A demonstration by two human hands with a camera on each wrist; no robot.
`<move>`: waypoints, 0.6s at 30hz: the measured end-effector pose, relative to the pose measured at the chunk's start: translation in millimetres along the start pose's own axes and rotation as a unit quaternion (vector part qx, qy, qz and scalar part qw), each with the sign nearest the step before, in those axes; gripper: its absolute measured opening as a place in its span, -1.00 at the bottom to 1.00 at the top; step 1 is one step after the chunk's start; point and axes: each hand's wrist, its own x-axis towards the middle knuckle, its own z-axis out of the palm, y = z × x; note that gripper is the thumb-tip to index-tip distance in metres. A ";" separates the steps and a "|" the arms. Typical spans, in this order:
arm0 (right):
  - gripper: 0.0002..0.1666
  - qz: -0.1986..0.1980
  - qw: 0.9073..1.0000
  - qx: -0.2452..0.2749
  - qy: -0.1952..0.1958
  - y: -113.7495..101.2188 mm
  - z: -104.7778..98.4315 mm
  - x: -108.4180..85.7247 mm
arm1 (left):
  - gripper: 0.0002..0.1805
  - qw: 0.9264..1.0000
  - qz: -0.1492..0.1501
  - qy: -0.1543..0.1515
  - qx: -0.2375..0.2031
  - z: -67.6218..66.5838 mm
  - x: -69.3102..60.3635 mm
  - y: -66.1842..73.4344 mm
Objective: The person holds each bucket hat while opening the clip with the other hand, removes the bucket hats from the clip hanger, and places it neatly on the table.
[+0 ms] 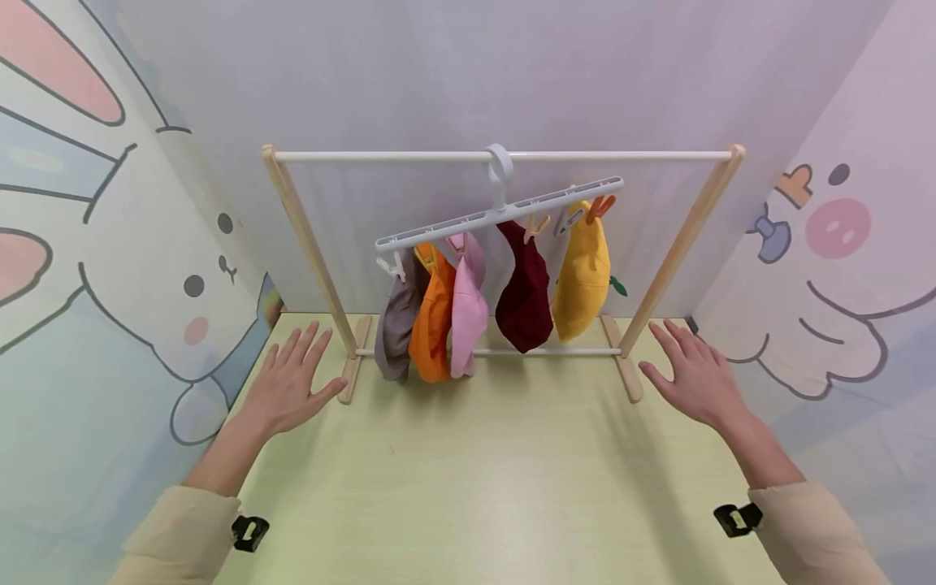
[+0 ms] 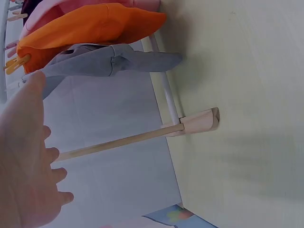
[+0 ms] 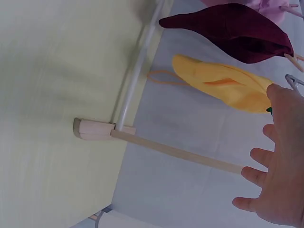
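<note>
A white hanger hooks over the rack's top rail, its left end lower in the head view. Small clips hold fabric items that look like hats: a grey one, an orange one, a pink one, a dark red one and a yellow one with a green leaf. My left hand is left of the rack, fingers spread, nearest the grey hat. On the other side, my right hand is spread too, nearest the yellow hat. Both hands hold nothing.
The rack has wooden side posts, a white top rail, a white lower bar and wooden feet. It stands at the back of a pale yellow-green table. Curtains with cartoon animals flank the table.
</note>
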 end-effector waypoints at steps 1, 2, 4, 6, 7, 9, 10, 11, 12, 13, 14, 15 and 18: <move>-0.24 0.001 1.000 0.004 0.002 -0.4 -0.5 0.9 | -0.13 1.000 -0.001 0.003 -0.003 0.5 0.4 0.0; -0.24 0.004 1.000 0.007 0.002 -0.8 -1.1 1.8 | -0.13 1.000 -0.002 0.005 -0.006 1.1 0.9 -0.1; -0.23 0.008 1.000 0.015 0.006 -1.3 -2.0 3.8 | -0.13 1.000 -0.006 0.011 -0.011 1.9 1.9 -0.2; -0.23 0.012 1.000 0.021 0.010 -2.4 -2.9 5.4 | -0.13 1.000 -0.008 0.020 -0.015 2.2 3.0 -0.1; -0.23 0.013 1.000 0.023 0.013 -3.0 -3.3 6.3 | -0.13 1.000 -0.008 0.026 -0.017 2.1 3.3 0.0; -0.24 0.016 0.999 0.027 0.017 -4.5 -3.8 7.7 | -0.14 0.999 -0.008 0.032 -0.020 1.6 4.0 0.1; -0.24 0.017 0.999 0.028 0.019 -5.3 -3.9 8.5 | -0.14 0.999 -0.008 0.035 -0.023 1.5 4.3 0.0; -0.24 0.017 0.999 0.030 0.021 -6.2 -4.0 9.4 | -0.14 0.999 -0.008 0.040 -0.026 1.5 4.5 -0.1; -0.24 0.018 0.999 0.032 0.023 -7.1 -4.1 10.3 | -0.15 0.999 -0.008 0.044 -0.030 1.6 4.6 -0.3; -0.24 0.018 0.999 0.034 0.024 -8.0 -4.1 11.3 | -0.15 0.998 -0.008 0.049 -0.031 2.0 5.0 -0.7; -0.24 0.018 0.999 0.036 0.027 -9.0 -4.3 12.4 | -0.15 0.998 -0.009 0.053 -0.034 2.1 5.5 -0.7; -0.24 0.017 0.999 0.038 0.031 -10.1 -4.5 13.6 | -0.15 0.998 -0.009 0.059 -0.037 2.7 6.2 -1.1; -0.24 0.012 0.998 0.045 0.042 -13.5 -5.1 17.6 | -0.16 0.996 -0.007 0.080 -0.041 3.8 8.3 -1.1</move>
